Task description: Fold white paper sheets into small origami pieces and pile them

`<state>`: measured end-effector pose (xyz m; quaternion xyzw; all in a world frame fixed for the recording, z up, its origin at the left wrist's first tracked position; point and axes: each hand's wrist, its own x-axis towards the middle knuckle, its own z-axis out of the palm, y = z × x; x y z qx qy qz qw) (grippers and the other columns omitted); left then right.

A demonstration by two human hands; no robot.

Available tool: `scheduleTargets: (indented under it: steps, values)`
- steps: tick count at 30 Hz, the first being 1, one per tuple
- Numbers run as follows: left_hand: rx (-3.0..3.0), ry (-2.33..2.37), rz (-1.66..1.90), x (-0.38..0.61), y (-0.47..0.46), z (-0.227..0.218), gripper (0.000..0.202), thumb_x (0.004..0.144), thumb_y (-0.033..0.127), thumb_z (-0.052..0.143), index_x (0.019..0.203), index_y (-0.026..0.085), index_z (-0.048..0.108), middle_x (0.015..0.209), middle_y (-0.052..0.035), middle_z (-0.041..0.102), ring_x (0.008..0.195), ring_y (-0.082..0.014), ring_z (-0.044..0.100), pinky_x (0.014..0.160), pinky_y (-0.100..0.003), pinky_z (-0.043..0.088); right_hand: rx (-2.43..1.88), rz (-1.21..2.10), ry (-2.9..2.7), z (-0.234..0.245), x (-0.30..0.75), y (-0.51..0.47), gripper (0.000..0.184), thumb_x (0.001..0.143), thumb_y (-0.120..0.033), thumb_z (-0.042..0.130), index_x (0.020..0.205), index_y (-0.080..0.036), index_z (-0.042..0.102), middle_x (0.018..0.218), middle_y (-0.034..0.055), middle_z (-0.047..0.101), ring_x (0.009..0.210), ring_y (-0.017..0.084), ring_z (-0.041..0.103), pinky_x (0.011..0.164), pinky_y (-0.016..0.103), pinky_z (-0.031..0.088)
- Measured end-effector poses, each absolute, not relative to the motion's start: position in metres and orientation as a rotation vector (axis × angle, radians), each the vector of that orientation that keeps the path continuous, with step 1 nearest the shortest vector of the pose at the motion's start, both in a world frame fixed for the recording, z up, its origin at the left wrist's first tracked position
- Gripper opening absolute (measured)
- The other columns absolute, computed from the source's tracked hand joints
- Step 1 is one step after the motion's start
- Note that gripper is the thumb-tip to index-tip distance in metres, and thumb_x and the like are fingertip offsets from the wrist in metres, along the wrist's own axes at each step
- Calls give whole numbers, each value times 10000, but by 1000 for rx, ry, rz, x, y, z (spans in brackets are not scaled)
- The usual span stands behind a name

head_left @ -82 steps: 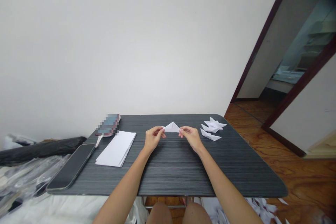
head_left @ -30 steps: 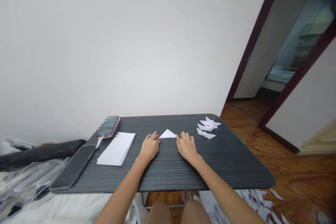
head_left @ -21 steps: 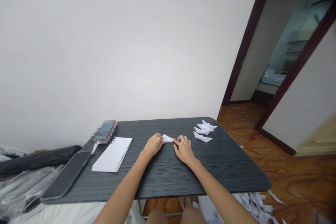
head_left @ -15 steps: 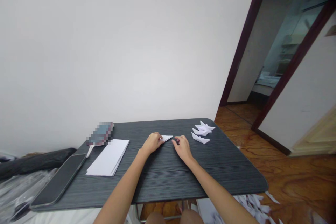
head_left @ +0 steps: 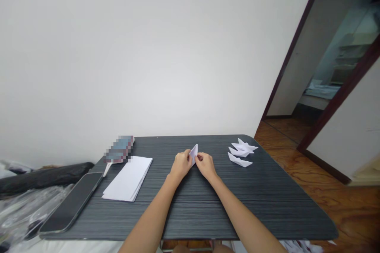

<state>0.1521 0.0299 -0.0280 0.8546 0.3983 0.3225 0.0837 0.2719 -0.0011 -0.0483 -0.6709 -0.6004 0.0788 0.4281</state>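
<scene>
A small piece of folded white paper point(head_left: 194, 153) stands up between my hands, its pointed tip at the top. My left hand point(head_left: 182, 164) grips its left side between thumb and fingers. On the other side, my right hand point(head_left: 205, 163) pinches the paper's right edge. Both hands are just above the middle of the dark table point(head_left: 208, 213), and the fingers hide the paper's lower part. To the right lie several folded paper boats point(head_left: 240, 162), some overlapping each other.
On the left lies a stack of white paper sheets point(head_left: 127, 180). A phone point(head_left: 73, 201) rests by the table's left edge, and a pixelated object point(head_left: 120, 149) sits behind the stack. Plastic-wrapped items point(head_left: 26, 209) are beside the table. A white wall point(head_left: 178, 67) rises behind it.
My right hand has come in from apart and now pinches the folded paper. The paper has turned from lying low to standing up. The view has shifted slightly left.
</scene>
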Motion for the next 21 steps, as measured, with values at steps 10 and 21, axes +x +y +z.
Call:
scheduleTargets:
  steps: [10,21]
  values:
    - [2379,1135,1197,155,34,-35,232,769,192,405,931,154,566,656,-38,624,563,-112,566,579,-198,424,-1630,234,-1390,-40,272,-8,302,765,-349,398,744,-177,646,610,60,644,544,163,580,529,221,388]
    - [1957,998,1306,160,33,-36,236,729,211,461,907,152,605,645,-30,634,563,-123,590,571,-228,476,-1378,554,-1228,-37,279,-7,369,749,-358,430,1007,-144,583,445,5,583,337,124,494,400,225,397]
